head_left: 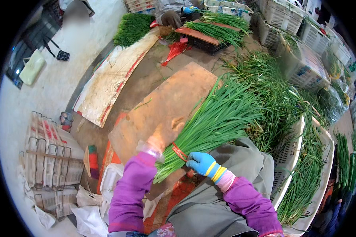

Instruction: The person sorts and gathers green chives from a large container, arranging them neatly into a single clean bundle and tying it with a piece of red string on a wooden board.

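Note:
A large bundle of long green leaves, like garlic chives (221, 114), lies slanting across a brown board (162, 94) in front of me. A red tie (179, 152) circles it near its lower-left end. My right hand (201, 162), in a blue glove with a yellow-banded cuff, is closed at the tie, its fingertips pinching it beside the bundle. My left hand (162, 136) is at the bundle's left edge over the board. It is blurred, so its fingers cannot be made out clearly.
Loose leaves (261, 87) are heaped to the right, near a white basket (292, 158) of greens. Crates (53, 154) stand at left. A pale board (114, 75) lies farther off. A co-worker's gloved hand (190, 9) is beside more bundles (217, 31). Red ties (176, 50) lie on the floor.

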Demonstrator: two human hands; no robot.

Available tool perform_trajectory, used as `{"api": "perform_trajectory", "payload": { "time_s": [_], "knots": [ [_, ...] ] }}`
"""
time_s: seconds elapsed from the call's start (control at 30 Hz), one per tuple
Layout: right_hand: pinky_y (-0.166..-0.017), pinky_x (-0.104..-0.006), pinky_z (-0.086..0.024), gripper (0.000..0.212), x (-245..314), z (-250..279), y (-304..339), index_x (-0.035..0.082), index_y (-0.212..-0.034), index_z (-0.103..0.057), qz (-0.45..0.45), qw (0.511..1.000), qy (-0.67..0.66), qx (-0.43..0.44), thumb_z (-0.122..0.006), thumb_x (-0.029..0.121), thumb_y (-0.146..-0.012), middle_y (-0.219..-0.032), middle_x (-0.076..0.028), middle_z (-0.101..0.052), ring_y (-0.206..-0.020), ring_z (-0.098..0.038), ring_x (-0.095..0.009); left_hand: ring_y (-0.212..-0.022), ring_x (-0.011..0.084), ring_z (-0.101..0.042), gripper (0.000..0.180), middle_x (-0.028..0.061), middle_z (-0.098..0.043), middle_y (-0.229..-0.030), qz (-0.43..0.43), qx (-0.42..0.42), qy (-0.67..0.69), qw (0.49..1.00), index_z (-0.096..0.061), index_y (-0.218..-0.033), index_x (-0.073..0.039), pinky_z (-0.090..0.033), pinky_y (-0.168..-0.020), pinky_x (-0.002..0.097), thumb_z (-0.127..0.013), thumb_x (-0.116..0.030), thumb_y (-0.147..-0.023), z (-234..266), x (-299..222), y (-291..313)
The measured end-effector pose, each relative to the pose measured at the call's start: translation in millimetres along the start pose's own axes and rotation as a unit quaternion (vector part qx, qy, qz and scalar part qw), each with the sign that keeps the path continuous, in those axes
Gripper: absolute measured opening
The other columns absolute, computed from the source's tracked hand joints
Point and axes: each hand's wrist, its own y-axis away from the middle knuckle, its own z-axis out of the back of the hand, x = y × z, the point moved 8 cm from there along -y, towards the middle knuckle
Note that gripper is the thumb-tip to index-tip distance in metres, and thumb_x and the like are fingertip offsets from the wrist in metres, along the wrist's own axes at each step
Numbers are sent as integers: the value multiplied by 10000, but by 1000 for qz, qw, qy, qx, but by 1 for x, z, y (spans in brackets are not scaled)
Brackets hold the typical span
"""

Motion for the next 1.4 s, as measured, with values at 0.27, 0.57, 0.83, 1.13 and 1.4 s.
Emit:
{"api": "perform_trajectory", "payload": {
  "time_s": [0.27, 0.57, 0.83, 1.13, 1.4],
  "knots": [
    [-526, -265, -460, 118, -10, 2, -1, 40, -862, -597, 9, 996, -89, 1, -610, 155, -840, -666, -32, -575, -579, -552, -91, -785, 210, -644, 300, 128, -675, -870, 40, -83, 36, 995, -659, -1005, -39, -483, -725, 315, -675, -254, -796, -7, -39, -33],
    [-528, -237, -460, 109, -18, -3, -2, 40, -843, -601, -50, 985, -160, 37, -611, 149, -842, -689, -18, -596, -584, -563, -83, -739, 112, -572, 232, 48, -640, -850, 89, -205, 439, 870, -629, -921, -29, -471, -647, 264, -600, -250, -855, -37, 46, -41],
    [-524, -287, -449, 165, -4, 0, -4, 43, -818, -620, 9, 994, -111, -24, -603, 207, -801, -640, -67, -601, -540, -549, -137, -708, 103, -524, 241, -2, -574, -793, 50, -260, 853, 449, -582, -843, -157, -479, -685, 278, -476, -365, -904, -6, 345, 107],
    [-534, -286, -449, 182, -22, -7, -9, 33, -835, -594, -51, 972, -225, 42, -596, 215, -835, -689, -39, -601, -561, -529, -116, -1029, 181, -495, 711, 119, -409, -1258, -131, -21, 533, 836, -263, -1332, -87, -421, -880, 329, -676, -249, -777, 62, -76, 40],
    [-537, -286, -523, 161, -34, -7, -10, 22, -910, -568, -76, 890, -449, -19, -544, 180, -893, -743, -54, -605, -533, -548, -106, -1229, 315, -401, 1013, 195, -425, -1313, 18, 114, -48, 992, -226, -1384, -5, -328, -1024, 402, -814, -244, -595, -31, -15, 55]
  ]
}}
